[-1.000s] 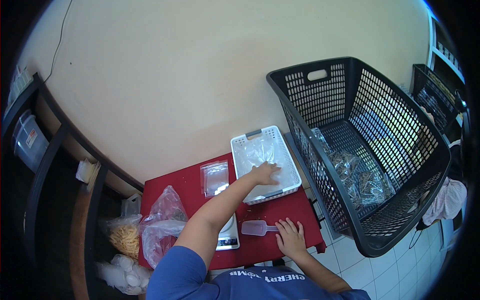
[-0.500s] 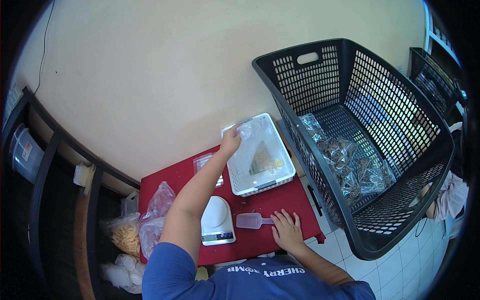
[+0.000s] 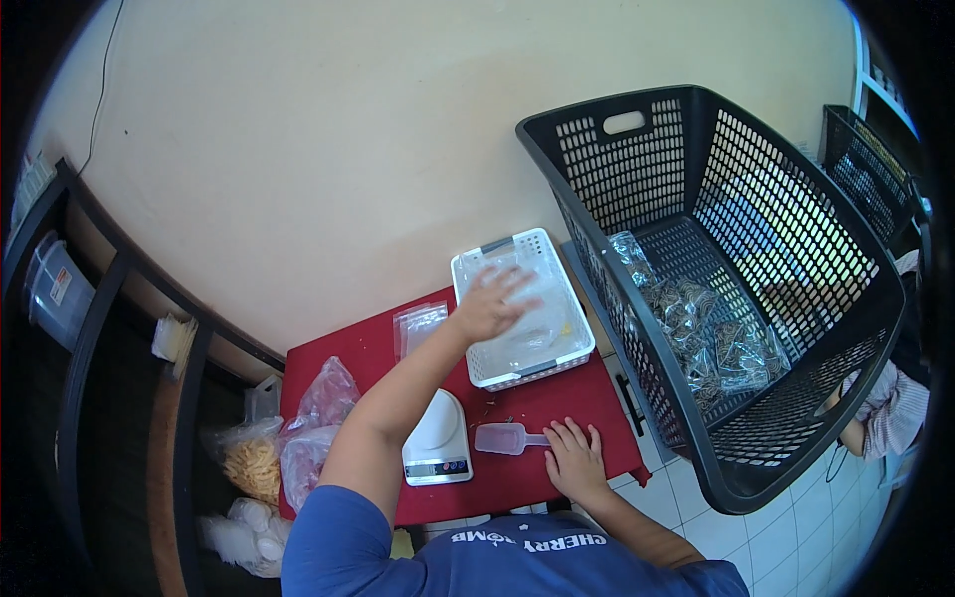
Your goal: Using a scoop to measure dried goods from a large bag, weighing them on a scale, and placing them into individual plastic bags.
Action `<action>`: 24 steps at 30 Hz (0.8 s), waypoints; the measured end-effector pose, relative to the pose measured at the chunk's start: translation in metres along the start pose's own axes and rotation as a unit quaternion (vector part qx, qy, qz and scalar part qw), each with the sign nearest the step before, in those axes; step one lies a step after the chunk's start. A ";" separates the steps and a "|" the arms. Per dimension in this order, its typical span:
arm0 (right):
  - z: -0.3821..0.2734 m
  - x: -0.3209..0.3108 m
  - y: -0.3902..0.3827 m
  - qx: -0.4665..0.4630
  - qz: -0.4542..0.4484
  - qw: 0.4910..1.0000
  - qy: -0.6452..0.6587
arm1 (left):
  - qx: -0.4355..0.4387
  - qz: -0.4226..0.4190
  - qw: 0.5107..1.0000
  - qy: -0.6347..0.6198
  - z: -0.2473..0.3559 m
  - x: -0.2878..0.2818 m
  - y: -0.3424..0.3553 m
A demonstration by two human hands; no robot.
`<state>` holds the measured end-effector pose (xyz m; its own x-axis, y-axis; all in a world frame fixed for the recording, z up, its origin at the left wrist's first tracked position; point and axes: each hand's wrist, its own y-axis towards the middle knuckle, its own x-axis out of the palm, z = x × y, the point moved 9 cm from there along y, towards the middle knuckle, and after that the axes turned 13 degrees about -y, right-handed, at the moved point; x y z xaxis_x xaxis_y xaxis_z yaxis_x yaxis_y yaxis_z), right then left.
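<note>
Above the white plastic basket [image 3: 480, 375], my left hand [image 3: 489, 306] is spread and a little blurred by motion, holding nothing that I can see. Clear plastic film [image 3: 527, 343] lies inside the basket beneath it, with a small yellow patch near the right side. My right hand [image 3: 575, 463] lies on the red tabletop, fingers apart, its fingertips by the handle end of a translucent scoop [image 3: 500, 438]. Left of the scoop stands a white kitchen scale [image 3: 435, 438]. Flat clear plastic bags [image 3: 422, 323] lie between my left forearm and the basket.
A large black crate [image 3: 597, 234] with packs of dark coiled strands [image 3: 686, 318] stands at the right. Pinkish plastic bags [image 3: 323, 408] sit at the table's left edge. Beside them are a bag of yellowish pieces [image 3: 251, 468] and a dark rack [image 3: 184, 438]. Another person's sleeve [image 3: 892, 393] shows behind the crate.
My left hand has let go of the clear plastic at the basket's far left corner. It has moved right over the basket with spread fingers. My right hand stays by the scoop.
</note>
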<state>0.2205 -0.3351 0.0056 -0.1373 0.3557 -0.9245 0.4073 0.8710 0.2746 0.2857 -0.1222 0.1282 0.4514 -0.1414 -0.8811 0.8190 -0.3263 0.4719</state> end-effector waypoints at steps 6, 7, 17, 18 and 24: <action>-0.005 -0.002 0.001 -0.008 0.009 1.000 0.002 | -0.360 0.200 0.911 -0.023 -0.107 -0.045 -0.139; -0.003 -0.002 0.000 -0.007 0.013 1.000 0.001 | -0.424 0.121 0.897 -0.017 -0.116 -0.028 -0.170; -0.003 0.003 -0.008 -0.009 0.011 1.000 -0.015 | -0.534 -0.096 0.819 -0.188 -0.083 0.042 -0.256; -0.001 0.004 -0.008 0.000 0.005 1.000 -0.017 | -0.544 -0.095 0.811 -0.195 -0.085 0.044 -0.254; -0.009 0.010 -0.007 -0.011 0.004 0.999 -0.035 | -0.593 -0.059 0.777 -0.203 -0.096 0.040 -0.265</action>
<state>0.2084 -0.3348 -0.0032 -0.0704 0.3397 -0.9379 0.3878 0.8756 0.2880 0.1204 0.0479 -0.0286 0.3975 -0.5378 -0.7435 0.7051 0.6975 -0.1276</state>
